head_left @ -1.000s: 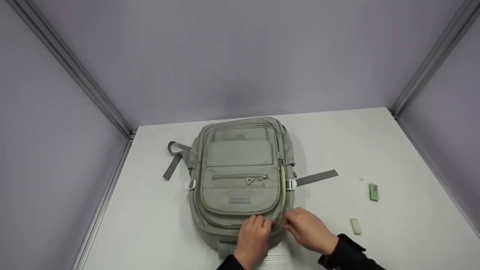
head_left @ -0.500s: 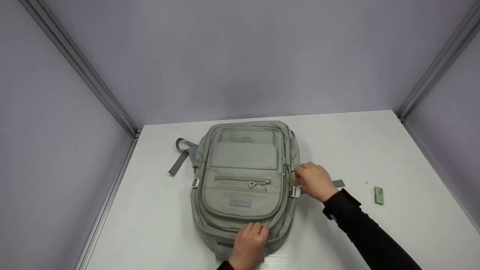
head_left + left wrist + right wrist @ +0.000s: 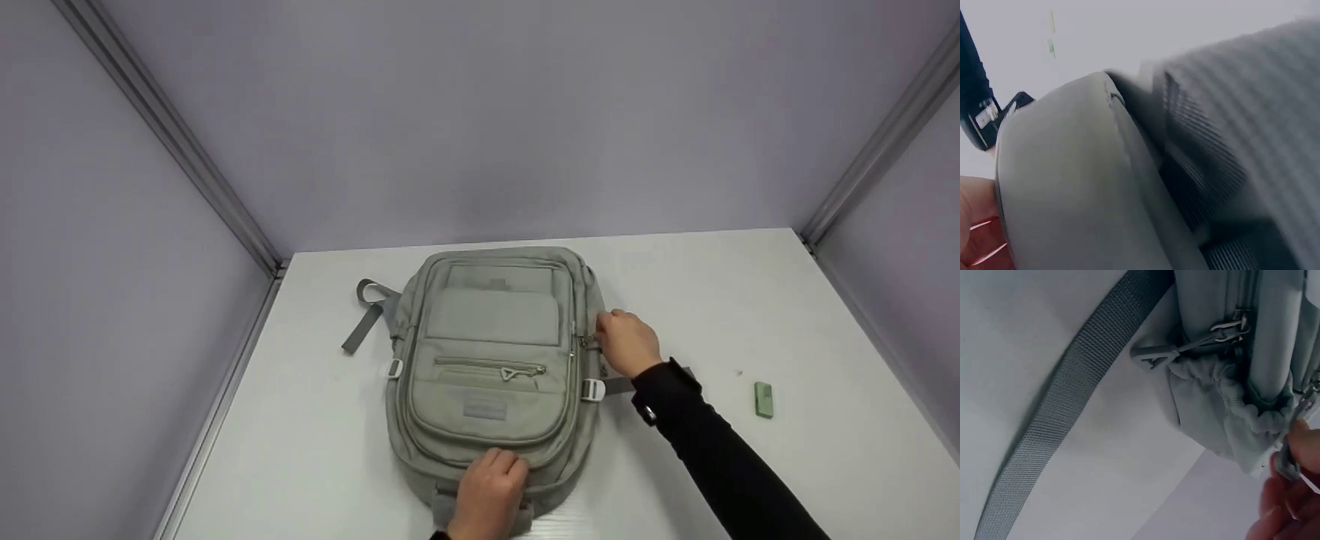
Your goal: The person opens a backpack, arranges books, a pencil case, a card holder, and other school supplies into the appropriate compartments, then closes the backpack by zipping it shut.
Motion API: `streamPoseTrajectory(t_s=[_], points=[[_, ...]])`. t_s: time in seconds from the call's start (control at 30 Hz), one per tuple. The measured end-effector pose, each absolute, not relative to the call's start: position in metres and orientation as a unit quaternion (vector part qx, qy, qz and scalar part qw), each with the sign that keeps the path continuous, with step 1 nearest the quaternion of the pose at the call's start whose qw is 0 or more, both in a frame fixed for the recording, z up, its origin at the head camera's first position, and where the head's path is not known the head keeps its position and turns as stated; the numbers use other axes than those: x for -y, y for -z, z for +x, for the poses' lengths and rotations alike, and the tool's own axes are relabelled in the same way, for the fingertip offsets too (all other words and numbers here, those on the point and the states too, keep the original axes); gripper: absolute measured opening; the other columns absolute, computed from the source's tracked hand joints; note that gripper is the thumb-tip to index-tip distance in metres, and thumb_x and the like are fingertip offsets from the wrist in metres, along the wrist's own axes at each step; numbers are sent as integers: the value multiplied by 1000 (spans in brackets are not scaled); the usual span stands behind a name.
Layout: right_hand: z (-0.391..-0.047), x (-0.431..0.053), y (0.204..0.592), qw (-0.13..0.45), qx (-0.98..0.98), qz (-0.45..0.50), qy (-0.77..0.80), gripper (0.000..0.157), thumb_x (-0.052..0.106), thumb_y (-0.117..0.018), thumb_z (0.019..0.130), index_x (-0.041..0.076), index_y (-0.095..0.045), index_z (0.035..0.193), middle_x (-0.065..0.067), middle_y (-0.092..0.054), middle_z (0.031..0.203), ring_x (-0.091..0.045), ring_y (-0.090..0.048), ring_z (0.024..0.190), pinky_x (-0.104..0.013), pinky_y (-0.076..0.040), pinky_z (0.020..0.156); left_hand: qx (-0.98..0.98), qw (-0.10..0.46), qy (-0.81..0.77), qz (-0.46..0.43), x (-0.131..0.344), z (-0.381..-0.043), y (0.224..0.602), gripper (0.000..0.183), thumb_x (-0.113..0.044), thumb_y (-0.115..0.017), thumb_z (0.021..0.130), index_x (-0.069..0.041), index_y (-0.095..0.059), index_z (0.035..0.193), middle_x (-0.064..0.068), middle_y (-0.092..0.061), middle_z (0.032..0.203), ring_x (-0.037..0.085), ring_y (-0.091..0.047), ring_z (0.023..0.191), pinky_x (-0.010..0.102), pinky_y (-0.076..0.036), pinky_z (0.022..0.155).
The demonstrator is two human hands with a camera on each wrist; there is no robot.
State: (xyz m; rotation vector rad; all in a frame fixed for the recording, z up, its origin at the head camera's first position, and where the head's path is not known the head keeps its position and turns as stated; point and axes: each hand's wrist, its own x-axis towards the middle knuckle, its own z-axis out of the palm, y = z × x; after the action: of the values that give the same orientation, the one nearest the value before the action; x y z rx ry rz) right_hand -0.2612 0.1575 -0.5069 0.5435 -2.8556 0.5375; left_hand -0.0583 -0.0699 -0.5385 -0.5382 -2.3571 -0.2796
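A grey-green backpack [image 3: 487,319] lies front up on the white table, its top toward the back wall. At its bottom edge my left hand [image 3: 489,491] grips the fabric; in the left wrist view the fingers [image 3: 985,242] curl against the bag's side. My right hand [image 3: 628,345] is at the bag's right side, above the white buckle [image 3: 593,390]. Seen from the right wrist, thumb and fingers pinch a zipper pull [image 3: 1286,464] beside a gathered side pocket [image 3: 1230,402]. Another zipper pull [image 3: 1154,354] hangs free there. A front pocket zipper [image 3: 491,366] appears closed.
On the right of the table [image 3: 825,465] lies a small green block [image 3: 763,400]. A pale block [image 3: 1051,21] shows beyond it in the left wrist view. Grey straps [image 3: 364,328] spread out at both sides of the bag. Panel walls [image 3: 480,120] enclose the table.
My right hand has moved from the bag's lower right corner up along its right side, and the gap in the zipper there has closed. The left hand has kept its hold at the bottom.
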Motion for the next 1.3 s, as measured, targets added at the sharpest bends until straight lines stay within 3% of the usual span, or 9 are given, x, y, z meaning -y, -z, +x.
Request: streamPoseTrajectory(t_s=[0.17, 0.37, 0.47, 0.6, 0.7, 0.8, 0.93, 1.07, 1.3], points=[[-253, -169, 493, -8, 954, 185, -235, 9, 8, -64, 94, 2, -68, 89, -15, -65, 86, -28, -63, 77, -43, -50, 70, 927, 300, 144, -172, 102, -57, 538, 23, -12, -90, 64, -17, -71, 76, -5, -65, 79, 12, -60, 73, 28, -51, 63], [-233, -187, 485, -31, 945, 183, -271, 12, 12, -63, 97, 2, -69, 96, -15, -65, 93, -24, -61, 79, -41, -49, 72, 948, 275, 154, -39, 143, -53, 534, 29, -12, -90, 65, -11, -75, 89, 4, -68, 90, 22, -65, 84, 40, -54, 73], [-219, -197, 483, -25, 940, 178, -290, 10, 11, -63, 96, 3, -69, 96, -13, -64, 92, -18, -56, 75, -34, -45, 67, 955, 223, 190, 53, 162, -54, 529, 48, -14, -91, 67, -8, -70, 110, 15, -65, 109, 32, -64, 99, 47, -54, 82], [-202, -209, 482, -1, 935, 171, -310, 7, 9, -64, 95, 5, -69, 93, -8, -64, 87, -12, -51, 70, -27, -41, 63, 940, 109, 299, 122, 183, -61, 523, 74, -18, -85, 77, -8, -52, 142, 30, -47, 140, 48, -55, 121, 57, -50, 92], [-192, -213, 484, 6, 934, 163, -319, 6, 9, -65, 94, 6, -68, 91, -5, -64, 85, -10, -49, 69, -25, -40, 63, 923, 43, 364, 119, 190, -68, 522, 77, -17, -79, 84, -7, -42, 151, 33, -36, 150, 52, -46, 133, 60, -47, 99], [-186, -215, 487, 1, 932, 163, -322, 5, 9, -65, 94, 7, -68, 91, -4, -64, 85, -9, -50, 70, -25, -40, 64, 920, 20, 380, 90, 187, -74, 524, 74, -10, -77, 85, -9, -43, 150, 32, -37, 150, 51, -43, 136, 60, -45, 103], [-186, -210, 493, -6, 931, 173, -320, 5, 9, -65, 95, 7, -68, 91, -4, -65, 85, -9, -51, 71, -26, -41, 65, 931, 29, 360, 46, 178, -77, 529, 72, 0, -75, 83, -10, -47, 148, 28, -49, 138, 46, -53, 127, 56, -48, 100], [-188, -205, 497, -16, 929, 175, -324, 6, 10, -64, 96, 7, -67, 91, -4, -65, 86, -10, -53, 72, -26, -42, 66, 936, 31, 351, 17, 162, -82, 533, 71, 0, -75, 83, -12, -48, 148, 21, -54, 131, 38, -58, 118, 51, -49, 96], [-193, -200, 504, -29, 927, 184, -326, 5, 9, -65, 94, 5, -66, 92, -7, -67, 88, -12, -55, 74, -27, -44, 65, 939, 28, 341, -20, 131, -95, 538, 67, 0, -74, 84, -10, -50, 145, 26, -51, 135, 44, -56, 119, 56, -47, 96]])
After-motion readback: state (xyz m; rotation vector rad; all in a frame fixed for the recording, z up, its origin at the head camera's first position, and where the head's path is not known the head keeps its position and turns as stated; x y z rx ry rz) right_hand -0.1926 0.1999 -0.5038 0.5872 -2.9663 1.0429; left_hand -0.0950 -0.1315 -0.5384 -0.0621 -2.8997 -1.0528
